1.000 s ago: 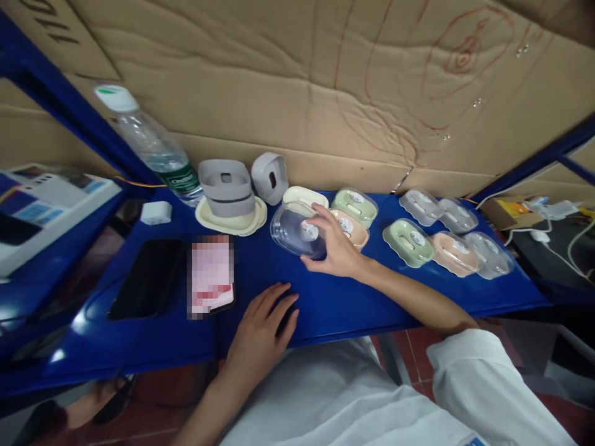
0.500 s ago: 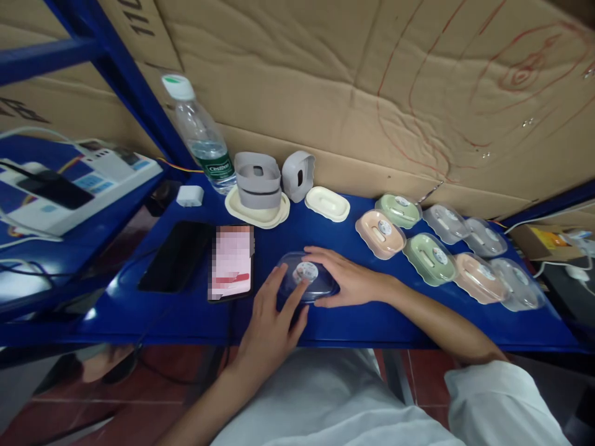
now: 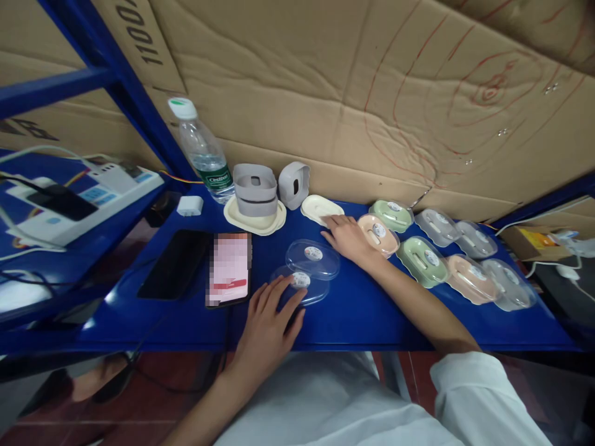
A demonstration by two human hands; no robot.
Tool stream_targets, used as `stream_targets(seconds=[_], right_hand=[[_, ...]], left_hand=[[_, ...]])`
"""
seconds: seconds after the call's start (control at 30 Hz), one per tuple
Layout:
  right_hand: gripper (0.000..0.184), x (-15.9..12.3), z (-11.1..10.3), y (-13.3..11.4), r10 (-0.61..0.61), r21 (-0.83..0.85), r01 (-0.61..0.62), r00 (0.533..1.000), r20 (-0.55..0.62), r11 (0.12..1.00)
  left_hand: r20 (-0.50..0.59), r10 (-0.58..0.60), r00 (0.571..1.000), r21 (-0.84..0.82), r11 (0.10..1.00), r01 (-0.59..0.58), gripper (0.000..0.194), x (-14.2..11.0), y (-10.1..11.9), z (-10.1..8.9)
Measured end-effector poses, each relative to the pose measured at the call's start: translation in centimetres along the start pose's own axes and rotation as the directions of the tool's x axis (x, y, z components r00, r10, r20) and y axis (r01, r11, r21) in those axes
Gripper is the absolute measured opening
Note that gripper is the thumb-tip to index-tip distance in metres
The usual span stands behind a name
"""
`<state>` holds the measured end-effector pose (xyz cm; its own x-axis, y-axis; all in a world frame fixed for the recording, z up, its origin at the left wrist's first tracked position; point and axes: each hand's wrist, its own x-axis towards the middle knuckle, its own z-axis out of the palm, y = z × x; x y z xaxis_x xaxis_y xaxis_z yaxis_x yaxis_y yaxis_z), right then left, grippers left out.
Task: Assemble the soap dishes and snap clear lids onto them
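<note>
1. Half a second ago both hands meet at the clear plastic between them; now they are apart, each at a different piece.
2. The left hand [image 3: 267,319] lies palm down, fingers slightly spread, their tips on the near clear lid [image 3: 315,290]. It touches this lid without closing around it.
3. The right hand [image 3: 348,238] no longer touches the clear plastic. It reaches farther back, with its fingertips at the near right edge of the cream oval dish [image 3: 320,207] and the thumb held apart. Whether it grips the dish I cannot tell.
4. Two clear lids now show separately on the blue table [image 3: 362,322]. The far clear lid [image 3: 312,259] sits just behind the near one, their outlines overlapping; each bears a round label.
5. One second ago the right hand holds clear plastic in front of the cream oval dish; now the dish is uncovered except where the fingers reach it.
6. The dish keeps its place just right of the upright grey piece [image 3: 294,186] and the grey stack [image 3: 255,189].
7. The lidded peach container [image 3: 377,232] and green container [image 3: 390,215], partly hidden one second ago, now show more fully, just right of the right hand.
</note>
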<state>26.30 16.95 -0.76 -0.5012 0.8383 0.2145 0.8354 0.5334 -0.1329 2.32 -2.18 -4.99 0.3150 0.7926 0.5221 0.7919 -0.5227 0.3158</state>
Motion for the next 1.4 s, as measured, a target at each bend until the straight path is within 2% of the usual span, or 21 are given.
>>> stream_targets(seconds=[0.1, 0.17, 0.3, 0.37, 0.47, 0.57, 0.63, 0.7, 0.73, 0.83, 0.9, 1.0, 1.1, 1.17, 1.23, 1.3, 1.4], right_hand=[[0.032, -0.8, -1.1, -0.6, -0.011, 0.0, 0.011, 1.0, -0.009, 1.0], [0.033, -2.8, -2.7, -0.8, -0.045, 0.03, 0.047, 0.997, -0.058, 0.998], [0.031, -10.1, -6.2, -1.2, -0.176, 0.12, 0.2, 0.967, -0.184, 0.972], [0.041, -14.5, -7.2, -1.8, -0.175, 0.14, 0.207, 0.961, -0.213, 0.968], [0.06, -19.9, -7.0, -3.3, -0.15, 0.184, 0.183, 0.972, -0.18, 0.966], [0.068, -22.4, -5.8, -4.9, -0.169, 0.245, 0.186, 0.982, -0.088, 0.951], [0.066, -21.9, -5.3, -5.4, -0.22, 0.278, 0.219, 0.975, -0.031, 0.935], [0.058, -19.7, -5.3, -5.4, -0.297, 0.297, 0.286, 0.955, -0.006, 0.911], [0.053, -18.0, -5.6, -5.2, -0.335, 0.295, 0.323, 0.942, -0.011, 0.899], [0.046, -10.4, -6.3, -4.3, -0.379, 0.213, 0.386, 0.922, -0.073, 0.898], [0.053, -4.0, -6.3, -3.9, -0.348, 0.109, 0.359, 0.931, -0.107, 0.927], [0.062, 5.3, -5.3, -3.8, -0.363, -0.016, 0.364, 0.923, -0.129, 0.931], [0.062, 11.0, -4.0, -3.5, -0.34, -0.072, 0.333, 0.932, -0.123, 0.94], [0.057, 12.1, -3.8, -2.8, -0.301, -0.087, 0.292, 0.945, -0.129, 0.952], [0.047, 11.1, -4.2, -1.7, -0.255, -0.096, 0.242, 0.955, -0.149, 0.965], [0.036, 8.0, -5.2, -0.6, -0.193, -0.082, 0.181, 0.966, -0.173, 0.98], [0.025, 0.2, -6.8, -0.2, -0.09, 0.043, 0.105, 0.96, -0.267, 0.994]], left_hand=[[0.017, -0.012, 1.0, 0.035, 0.999, 0.011, 0.03, 0.1, 0.1, -0.2], [0.033, -0.007, 0.999, 0.056, 0.998, 0.005, 0.03, 0.0, 0.2, -0.4], [0.063, -0.014, 0.998, 0.076, 0.997, 0.01, 0.037, -0.1, 0.3, -0.4], [0.069, -0.043, 0.997, 0.06, 0.997, 0.039, 0.042, -0.2, 0.2, -0.2], [0.069, -0.062, 0.996, 0.009, 0.998, 0.061, 0.054, -0.3, 0.1, 0.0], [0.046, 0.051, 0.998, -0.035, 0.998, -0.049, 0.06, -0.2, 0.2, -0.3], [0.076, 0.217, 0.973, -0.061, 0.975, -0.212, 0.054, -0.1, 0.4, -0.6], [0.134, 0.346, 0.929, -0.085, 0.938, -0.337, 0.042, 0.0, 0.6, -0.7], [0.158, 0.372, 0.915, -0.095, 0.928, -0.361, 0.036, 0.1, 0.7, -0.8], [0.177, 0.356, 0.917, -0.135, 0.932, -0.336, 0.024, 0.3, 0.7, -0.9], [0.175, 0.341, 0.924, -0.177, 0.934, -0.311, 0.022, 0.3, 0.6, -1.1], [0.163, 0.333, 0.929, -0.243, 0.926, -0.29, 0.019, 0.2, 0.4, -1.4], [0.148, 0.318, 0.936, -0.302, 0.916, -0.263, 0.017, 0.0, 0.1, -1.6], [0.155, 0.306, 0.939, -0.332, 0.912, -0.243, 0.015, -0.1, -0.1, -1.7], [0.149, 0.31, 0.939, -0.334, 0.91, -0.247, 0.018, -0.2, -0.3, -1.6], [0.124, 0.306, 0.944, -0.293, 0.92, -0.26, 0.029, -0.4, -0.4, -1.4], [0.095, 0.251, 0.963, -0.22, 0.949, -0.225, 0.051, -0.8, -0.4, -1.1]])
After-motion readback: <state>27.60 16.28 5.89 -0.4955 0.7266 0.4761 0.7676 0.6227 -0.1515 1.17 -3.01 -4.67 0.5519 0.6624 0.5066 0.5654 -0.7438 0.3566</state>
